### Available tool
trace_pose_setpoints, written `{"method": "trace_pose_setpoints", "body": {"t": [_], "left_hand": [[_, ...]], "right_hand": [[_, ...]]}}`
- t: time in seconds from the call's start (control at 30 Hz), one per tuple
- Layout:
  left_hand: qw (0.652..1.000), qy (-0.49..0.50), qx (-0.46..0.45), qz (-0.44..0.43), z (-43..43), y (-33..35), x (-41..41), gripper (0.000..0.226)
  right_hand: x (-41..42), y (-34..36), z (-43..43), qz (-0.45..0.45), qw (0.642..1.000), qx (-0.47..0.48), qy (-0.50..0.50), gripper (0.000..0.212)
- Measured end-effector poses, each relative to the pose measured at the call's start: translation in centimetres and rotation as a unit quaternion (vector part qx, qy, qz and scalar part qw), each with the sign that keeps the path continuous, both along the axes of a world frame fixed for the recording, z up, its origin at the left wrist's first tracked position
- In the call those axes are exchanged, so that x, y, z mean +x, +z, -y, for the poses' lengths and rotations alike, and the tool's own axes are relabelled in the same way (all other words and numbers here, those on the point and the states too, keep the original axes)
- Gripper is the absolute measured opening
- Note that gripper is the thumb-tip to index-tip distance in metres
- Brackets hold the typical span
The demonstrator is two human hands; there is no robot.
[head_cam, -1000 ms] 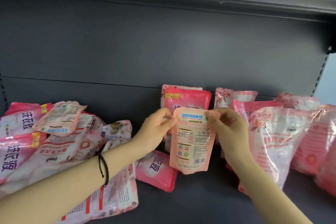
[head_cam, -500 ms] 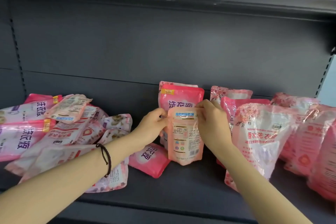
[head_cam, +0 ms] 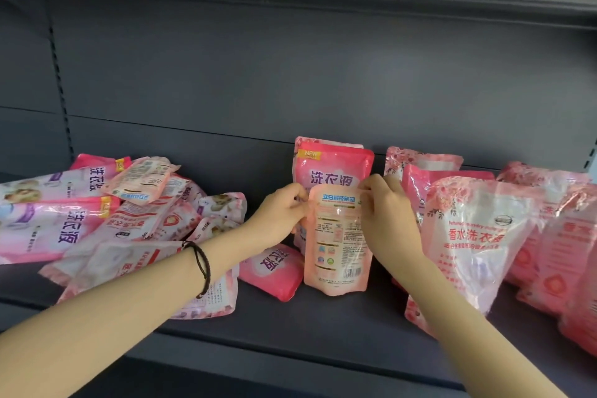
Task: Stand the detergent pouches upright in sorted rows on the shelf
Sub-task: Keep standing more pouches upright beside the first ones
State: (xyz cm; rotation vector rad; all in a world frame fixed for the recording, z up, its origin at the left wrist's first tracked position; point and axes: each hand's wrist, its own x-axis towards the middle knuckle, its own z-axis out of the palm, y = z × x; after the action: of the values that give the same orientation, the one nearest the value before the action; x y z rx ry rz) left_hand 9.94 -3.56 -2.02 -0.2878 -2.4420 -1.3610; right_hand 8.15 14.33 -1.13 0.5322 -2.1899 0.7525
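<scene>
A small peach detergent pouch [head_cam: 337,242] stands upright on the dark shelf [head_cam: 310,320], its printed back facing me. My left hand [head_cam: 281,218] pinches its top left corner and my right hand [head_cam: 386,216] pinches its top right corner. Right behind it stands a taller pink pouch [head_cam: 332,165] marked NEW, with another one behind that. A pink pouch [head_cam: 273,270] lies flat just left of the peach one.
A jumbled heap of pink pouches [head_cam: 106,223] lies on the shelf's left half. Several larger pink floral pouches [head_cam: 478,236] stand in rows on the right. The shelf's grey back panel [head_cam: 290,74] rises behind, and another shelf board hangs above.
Both hands carried the peach pouch away from me and down until its base sits on the shelf in front of the tall pink pouch. The view shifted left.
</scene>
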Motion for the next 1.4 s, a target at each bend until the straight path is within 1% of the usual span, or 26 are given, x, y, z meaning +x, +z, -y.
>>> {"method": "trace_pose_setpoints", "body": {"t": [0.07, 0.13, 0.17, 0.23, 0.27, 0.33, 0.43, 0.53, 0.57, 0.6, 0.7, 0.77, 0.83, 0.9, 0.97, 1.03, 1.1, 1.23, 1.27, 1.33, 1.4], "left_hand": [[0.999, -0.016, -0.040, -0.012, 0.3, 0.2, 0.3, 0.013], [0.995, -0.039, -0.086, -0.011, 0.7, 0.6, 0.7, 0.002], [0.993, -0.046, -0.110, -0.009, 1.2, 1.0, 0.9, 0.007], [0.986, -0.054, -0.156, -0.002, 2.6, 2.0, 1.4, 0.019], [0.982, -0.056, -0.181, 0.004, 3.4, 2.4, 1.6, 0.020], [0.968, -0.062, -0.244, 0.023, 5.6, 3.2, 2.0, 0.014], [0.926, -0.060, -0.371, 0.045, 8.8, 3.9, 2.3, 0.008], [0.855, -0.042, -0.514, 0.044, 11.5, 4.6, 2.3, 0.007], [0.835, -0.032, -0.549, 0.036, 12.4, 4.9, 2.2, 0.006], [0.821, -0.022, -0.570, 0.027, 13.3, 5.0, 2.0, 0.006], [0.805, -0.011, -0.593, 0.001, 15.9, 4.8, 0.9, 0.017], [0.804, -0.021, -0.594, -0.003, 17.4, 4.5, 0.1, 0.024], [0.804, -0.039, -0.593, -0.001, 18.6, 4.2, -0.8, 0.029], [0.811, -0.058, -0.582, 0.000, 19.6, 3.8, -1.9, 0.030], [0.826, -0.084, -0.557, 0.003, 20.3, 3.4, -3.0, 0.031], [0.845, -0.112, -0.523, 0.016, 20.6, 3.2, -4.0, 0.033], [0.855, -0.133, -0.501, 0.020, 20.5, 3.0, -4.7, 0.038], [0.834, -0.146, -0.532, -0.023, 20.1, 2.1, -5.3, 0.045], [0.832, -0.146, -0.535, -0.027, 20.2, 1.8, -5.4, 0.046], [0.835, -0.158, -0.526, -0.028, 20.3, 1.1, -5.7, 0.048], [0.845, -0.166, -0.508, -0.019, 20.6, 0.5, -6.0, 0.047]], "right_hand": [[0.3, 0.0, 0.2, -0.018, 0.999, 0.017, -0.023, 0.013], [0.9, 0.2, 0.3, -0.070, 0.995, 0.054, -0.052, 0.016], [1.2, 0.5, 0.4, -0.100, 0.991, 0.075, -0.057, 0.018], [2.0, 1.1, 0.7, -0.133, 0.984, 0.112, -0.042, 0.015], [2.3, 1.5, 0.9, -0.136, 0.982, 0.130, -0.027, 0.011], [2.8, 1.9, 1.6, -0.134, 0.976, 0.171, 0.010, 0.005], [3.2, 2.2, 3.3, -0.102, 0.964, 0.229, 0.083, 0.004], [3.0, 2.4, 5.4, -0.079, 0.951, 0.276, 0.113, 0.006], [2.8, 2.5, 6.3, -0.070, 0.947, 0.290, 0.116, 0.008], [2.7, 2.6, 7.1, -0.056, 0.944, 0.302, 0.121, 0.008], [2.3, 3.0, 10.0, -0.016, 0.932, 0.344, 0.115, 0.014], [1.7, 3.1, 12.2, 0.021, 0.918, 0.383, 0.097, 0.017], [0.4, 3.1, 14.2, 0.079, 0.903, 0.414, 0.089, 0.020], [-1.6, 2.8, 15.7, 0.155, 0.870, 0.462, 0.075, 0.027], [-3.8, 2.6, 17.0, 0.248, 0.820, 0.512, 0.068, 0.039], [-5.7, 2.6, 18.1, 0.320, 0.773, 0.544, 0.065, 0.050], [-7.1, 2.4, 18.8, 0.370, 0.747, 0.548, 0.067, 0.057], [-8.3, 0.9, 19.4, 0.466, 0.715, 0.517, 0.070, 0.066], [-8.4, 0.4, 19.3, 0.481, 0.712, 0.507, 0.067, 0.068], [-8.2, 0.1, 19.0, 0.498, 0.712, 0.490, 0.067, 0.064], [-8.1, 0.0, 18.9, 0.500, 0.709, 0.492, 0.076, 0.052]]}}
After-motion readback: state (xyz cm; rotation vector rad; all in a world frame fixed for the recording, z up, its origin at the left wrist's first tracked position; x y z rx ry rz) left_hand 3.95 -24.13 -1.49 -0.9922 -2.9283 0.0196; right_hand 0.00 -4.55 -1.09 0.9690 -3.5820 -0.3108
